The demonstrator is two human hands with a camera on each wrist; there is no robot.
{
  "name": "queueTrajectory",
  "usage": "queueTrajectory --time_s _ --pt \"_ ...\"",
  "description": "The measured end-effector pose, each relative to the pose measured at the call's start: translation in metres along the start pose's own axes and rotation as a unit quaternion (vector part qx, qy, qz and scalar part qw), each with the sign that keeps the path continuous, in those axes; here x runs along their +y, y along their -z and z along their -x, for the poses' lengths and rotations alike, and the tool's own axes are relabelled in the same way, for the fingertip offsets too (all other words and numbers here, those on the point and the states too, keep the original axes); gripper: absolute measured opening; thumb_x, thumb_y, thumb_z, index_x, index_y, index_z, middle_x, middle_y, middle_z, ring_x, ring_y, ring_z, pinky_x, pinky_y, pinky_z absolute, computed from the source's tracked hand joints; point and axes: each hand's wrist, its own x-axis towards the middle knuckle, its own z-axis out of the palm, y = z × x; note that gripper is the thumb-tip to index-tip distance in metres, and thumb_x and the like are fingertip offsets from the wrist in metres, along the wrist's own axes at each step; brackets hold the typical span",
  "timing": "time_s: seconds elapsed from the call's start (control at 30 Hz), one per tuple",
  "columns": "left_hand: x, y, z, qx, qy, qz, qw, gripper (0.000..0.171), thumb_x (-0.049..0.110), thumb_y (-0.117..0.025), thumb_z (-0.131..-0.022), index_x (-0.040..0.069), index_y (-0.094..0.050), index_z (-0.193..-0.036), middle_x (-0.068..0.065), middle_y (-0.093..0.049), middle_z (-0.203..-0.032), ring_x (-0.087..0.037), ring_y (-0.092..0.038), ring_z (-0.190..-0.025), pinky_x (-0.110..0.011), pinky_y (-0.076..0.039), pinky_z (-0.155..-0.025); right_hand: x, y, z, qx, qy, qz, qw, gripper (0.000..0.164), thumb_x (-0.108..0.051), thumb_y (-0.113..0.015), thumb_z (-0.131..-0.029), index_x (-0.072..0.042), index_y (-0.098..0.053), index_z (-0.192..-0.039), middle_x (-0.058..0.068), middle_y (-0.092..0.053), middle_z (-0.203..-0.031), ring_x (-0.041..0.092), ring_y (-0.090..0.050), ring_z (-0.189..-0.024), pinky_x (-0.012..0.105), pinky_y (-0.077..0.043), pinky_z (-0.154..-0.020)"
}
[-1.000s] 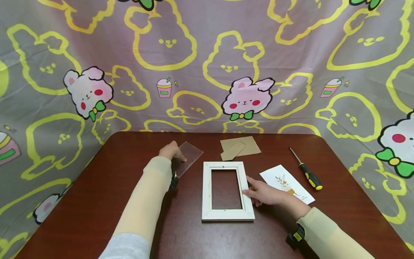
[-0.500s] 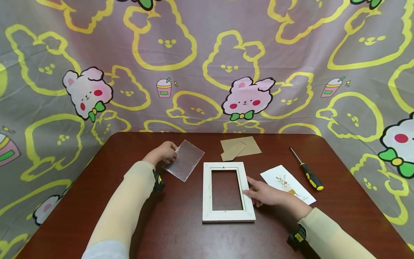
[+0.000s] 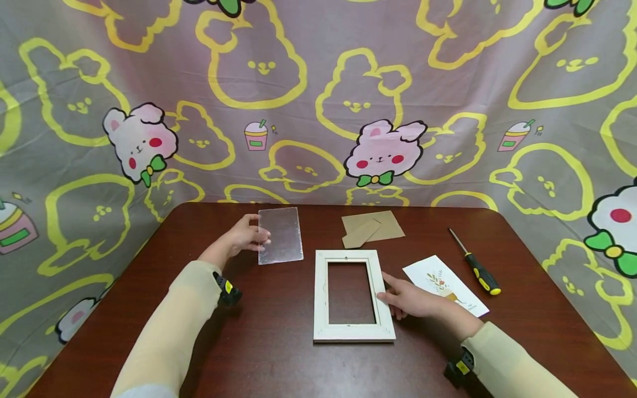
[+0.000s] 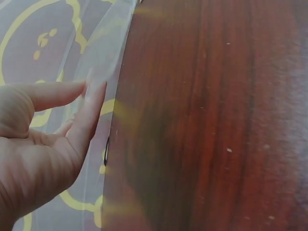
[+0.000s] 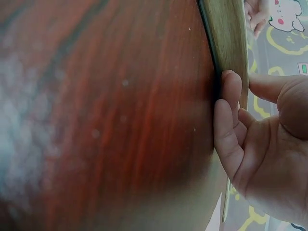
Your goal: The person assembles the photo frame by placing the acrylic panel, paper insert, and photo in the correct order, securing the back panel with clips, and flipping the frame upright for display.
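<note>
In the head view my left hand (image 3: 246, 233) pinches a clear plastic sheet (image 3: 282, 235) by its left edge, between thumb and fingers. The left wrist view shows the pinch on the see-through sheet (image 4: 108, 53) close up. The sheet appears held off the table, behind and left of a white picture frame (image 3: 321, 293). That frame lies flat with its opening bare to the table. My right hand (image 3: 410, 297) grips its right side, thumb on top. In the right wrist view several fingers (image 5: 227, 130) touch the outer edge of the frame (image 5: 232, 38).
A brown backing board (image 3: 390, 224) with its stand lies behind the frame. To the right are a white card with a plant print (image 3: 423, 270) and a black-and-yellow screwdriver (image 3: 483, 279). A patterned curtain (image 3: 308, 105) surrounds the dark red wooden table (image 3: 278, 359).
My left hand has drawn back to the left, lifting and turning the plastic sheet from slanted to nearly straight. My right hand and the picture frame have stayed put.
</note>
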Motion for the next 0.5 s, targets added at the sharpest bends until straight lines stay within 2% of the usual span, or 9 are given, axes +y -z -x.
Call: queueTrajectory --time_s 0.17,0.33,0.5 --pt "-0.006 0.002 0.006 -0.008 -0.002 0.029 0.9995 0.094 -0.009 -0.057 -0.093 0.012 0.012 -0.153 -0.018 -0.057 -0.108 -0.016 -0.068 -0.082 -0.034 -0.056 -0.071 0.000 0.000 0.000 0.001 -0.005 -0.003 1.000 0.068 -0.019 -0.051 -0.103 0.013 -0.011 -0.148 0.003 -0.054 -0.062 0.018 -0.053 -0.050 0.032 -0.046 -0.047" --pt "-0.012 0.004 0.009 -0.011 -0.011 0.049 0.9987 0.093 -0.009 -0.059 -0.092 0.013 0.008 -0.153 -0.013 -0.057 -0.100 -0.018 -0.068 -0.083 -0.036 -0.056 -0.072 0.001 0.000 0.000 -0.001 -0.002 -0.005 1.000 0.067 -0.019 -0.050 -0.103 0.013 -0.011 -0.148 0.003 -0.055 -0.062 0.018 -0.053 -0.050 0.032 -0.045 -0.047" --pt "-0.011 0.004 0.014 0.005 -0.026 0.075 0.9969 0.085 -0.007 -0.058 -0.093 0.011 0.002 -0.151 -0.010 -0.059 -0.094 -0.017 -0.068 -0.080 -0.035 -0.056 -0.071 0.002 0.000 -0.001 -0.002 -0.001 -0.006 1.000 0.065 -0.018 -0.048 -0.104 0.012 -0.012 -0.149 0.004 -0.055 -0.063 0.020 -0.054 -0.051 0.033 -0.045 -0.048"
